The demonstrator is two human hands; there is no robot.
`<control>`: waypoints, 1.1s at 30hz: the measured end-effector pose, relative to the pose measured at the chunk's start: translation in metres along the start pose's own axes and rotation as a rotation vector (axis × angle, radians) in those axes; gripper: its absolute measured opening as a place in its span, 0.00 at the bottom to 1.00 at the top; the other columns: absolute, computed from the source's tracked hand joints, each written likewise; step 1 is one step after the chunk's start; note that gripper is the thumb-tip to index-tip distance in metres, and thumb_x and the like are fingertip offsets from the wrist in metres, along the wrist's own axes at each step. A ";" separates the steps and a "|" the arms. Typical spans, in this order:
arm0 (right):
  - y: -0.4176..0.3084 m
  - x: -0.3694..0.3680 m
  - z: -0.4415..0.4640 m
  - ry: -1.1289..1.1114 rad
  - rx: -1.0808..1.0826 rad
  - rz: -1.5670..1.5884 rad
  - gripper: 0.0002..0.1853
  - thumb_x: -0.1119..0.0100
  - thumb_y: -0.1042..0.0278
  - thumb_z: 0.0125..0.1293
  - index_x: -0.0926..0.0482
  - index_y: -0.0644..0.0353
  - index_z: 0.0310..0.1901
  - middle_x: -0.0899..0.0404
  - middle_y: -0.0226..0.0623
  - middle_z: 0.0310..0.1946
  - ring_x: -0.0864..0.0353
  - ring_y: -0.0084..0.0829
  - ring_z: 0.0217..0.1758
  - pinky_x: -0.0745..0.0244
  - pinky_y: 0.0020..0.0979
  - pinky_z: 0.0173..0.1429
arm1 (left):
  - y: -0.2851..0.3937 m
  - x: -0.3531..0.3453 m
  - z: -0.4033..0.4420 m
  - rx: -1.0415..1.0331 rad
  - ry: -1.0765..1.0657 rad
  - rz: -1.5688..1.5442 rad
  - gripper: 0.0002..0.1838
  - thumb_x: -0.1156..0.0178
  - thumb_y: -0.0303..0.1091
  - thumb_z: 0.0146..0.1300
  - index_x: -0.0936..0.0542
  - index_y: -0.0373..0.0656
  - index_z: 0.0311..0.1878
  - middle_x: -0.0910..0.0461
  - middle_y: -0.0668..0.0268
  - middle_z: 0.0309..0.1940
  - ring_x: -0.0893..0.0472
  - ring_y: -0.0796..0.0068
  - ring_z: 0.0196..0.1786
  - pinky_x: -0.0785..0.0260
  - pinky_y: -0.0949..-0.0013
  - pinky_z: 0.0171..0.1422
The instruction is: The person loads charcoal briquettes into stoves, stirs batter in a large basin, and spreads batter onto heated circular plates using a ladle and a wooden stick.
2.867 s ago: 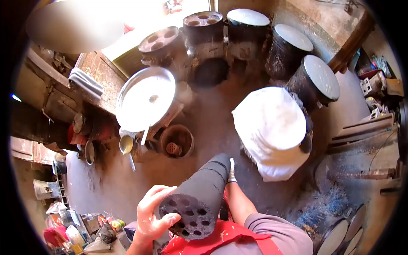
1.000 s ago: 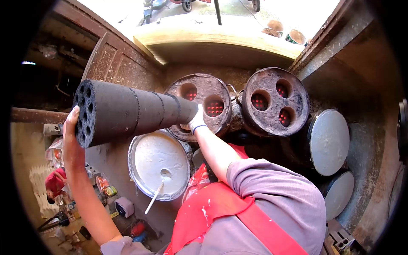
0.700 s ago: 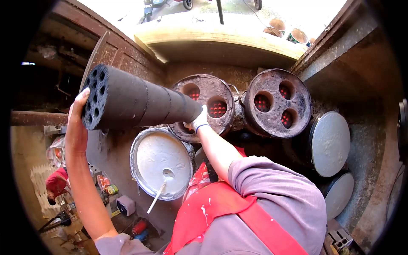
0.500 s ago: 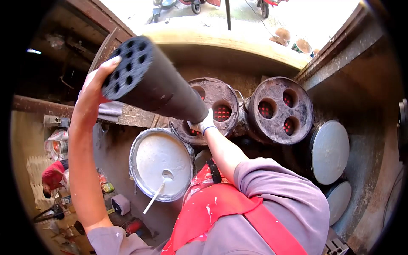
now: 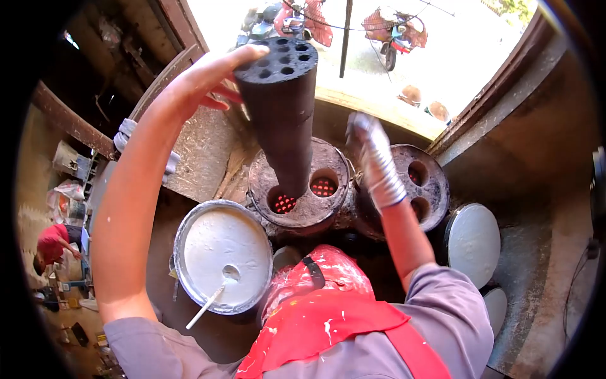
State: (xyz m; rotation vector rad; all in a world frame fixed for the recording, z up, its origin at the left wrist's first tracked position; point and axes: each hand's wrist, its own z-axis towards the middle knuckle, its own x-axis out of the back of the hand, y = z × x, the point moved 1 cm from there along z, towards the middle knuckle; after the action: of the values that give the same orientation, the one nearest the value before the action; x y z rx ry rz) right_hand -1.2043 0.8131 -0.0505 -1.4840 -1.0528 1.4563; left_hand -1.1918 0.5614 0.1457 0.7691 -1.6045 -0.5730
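Observation:
A tall black column of honeycomb coal briquettes (image 5: 281, 117) stands nearly upright over the left stove (image 5: 265, 170), its holed top facing me. Its lower end is beside two openings that show glowing red holes; whether it rests on the stove top I cannot tell. My bare left hand (image 5: 218, 76) grips the column's upper end, thumb on the top rim and fingers at its side. My right hand (image 5: 369, 142), in a whitish glove, is apart from the column, above the gap between the two stoves. Motion blurs its fingers.
A second round stove (image 5: 435, 202) with glowing openings stands right. A bucket of white batter-like stuff (image 5: 221, 252) with a white-handled tool is at front left. Round pale discs (image 5: 473, 246) stand at right. A person in red (image 5: 53, 243) bends at far left; motorbikes (image 5: 394, 35) are outside.
The column has swung from a slant toward upright, its top moving right. My right hand has let go of its lower end and moved up and right.

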 end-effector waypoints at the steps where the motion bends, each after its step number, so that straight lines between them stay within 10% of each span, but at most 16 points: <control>1: -0.033 -0.009 0.018 -0.125 0.193 -0.130 0.49 0.34 0.46 0.47 0.46 0.69 0.63 0.31 0.43 0.51 0.32 0.30 0.53 0.36 0.29 0.57 | -0.003 0.001 0.005 -0.002 -0.030 0.011 0.37 0.51 0.69 0.46 0.23 0.46 0.46 0.21 0.67 0.34 0.22 0.76 0.33 0.31 0.69 0.39; 6: -0.156 -0.100 -0.008 -0.570 0.763 -0.653 0.47 0.27 0.56 0.41 0.42 0.60 0.63 0.33 0.43 0.57 0.37 0.36 0.62 0.39 0.36 0.62 | -0.011 0.007 0.013 -0.045 -0.131 0.009 0.42 0.49 0.74 0.40 0.23 0.46 0.46 0.23 0.60 0.42 0.21 0.70 0.38 0.32 0.64 0.41; 12: -0.166 -0.140 0.009 -0.623 0.697 -1.276 0.49 0.25 0.54 0.38 0.42 0.54 0.63 0.29 0.43 0.53 0.30 0.38 0.56 0.37 0.31 0.61 | -0.021 0.007 0.024 -0.050 -0.121 0.022 0.49 0.53 0.81 0.35 0.24 0.45 0.49 0.24 0.57 0.43 0.21 0.68 0.41 0.32 0.62 0.45; 19: -0.165 -0.146 -0.003 -0.659 0.651 -1.241 0.47 0.26 0.58 0.39 0.41 0.56 0.62 0.26 0.42 0.49 0.29 0.37 0.53 0.36 0.29 0.59 | -0.030 -0.002 0.016 -0.096 -0.110 -0.249 0.52 0.63 0.84 0.38 0.24 0.41 0.44 0.23 0.56 0.40 0.22 0.65 0.42 0.39 0.55 0.50; 26: -0.156 -0.143 -0.011 -0.474 0.642 -1.101 0.49 0.24 0.57 0.32 0.37 0.54 0.61 0.26 0.42 0.48 0.28 0.37 0.54 0.37 0.28 0.59 | -0.055 -0.026 0.024 -0.101 0.065 -0.522 0.38 0.66 0.66 0.59 0.24 0.39 0.47 0.21 0.57 0.40 0.22 0.62 0.42 0.37 0.58 0.51; 33: -0.178 -0.126 -0.011 -0.431 0.494 -0.901 0.50 0.25 0.63 0.36 0.45 0.58 0.63 0.29 0.44 0.51 0.29 0.34 0.55 0.37 0.30 0.59 | -0.070 -0.054 0.043 -0.498 0.336 -0.468 0.38 0.63 0.66 0.60 0.22 0.37 0.45 0.21 0.59 0.37 0.24 0.69 0.40 0.38 0.66 0.49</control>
State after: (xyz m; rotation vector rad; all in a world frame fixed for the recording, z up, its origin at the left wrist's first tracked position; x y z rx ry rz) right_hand -1.1990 0.7559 0.1601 -0.2497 -1.2549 1.2258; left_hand -1.2182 0.5529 0.0513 0.8072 -0.9129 -1.0698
